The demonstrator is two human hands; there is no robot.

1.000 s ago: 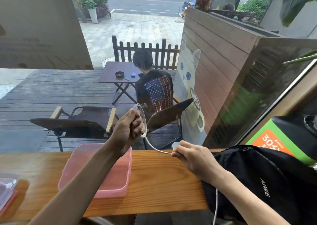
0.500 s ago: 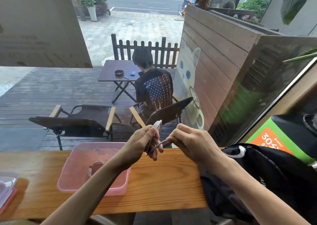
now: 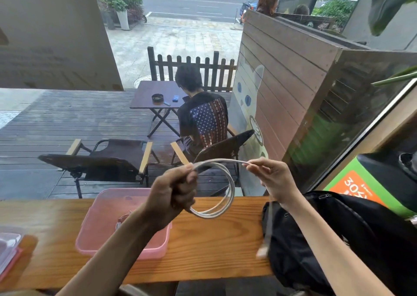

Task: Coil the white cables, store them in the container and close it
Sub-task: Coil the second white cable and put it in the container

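My left hand is fisted around several loops of a white cable, held above the wooden counter. My right hand pinches the same cable to the right, at the top of the loop. The cable's free end hangs blurred below my right wrist, in front of the black backpack. An open pink container stands on the counter under my left forearm. Another coiled white cable lies inside it, partly hidden by my arm.
The container's lid lies at the counter's far left edge. The backpack fills the counter's right end. Beyond the window are a deck with folding chairs, a small table and a seated person seen from behind.
My hands have moved apart. The cable, bunched between them before, now forms a wide loop, and its free end swings down by the backpack.
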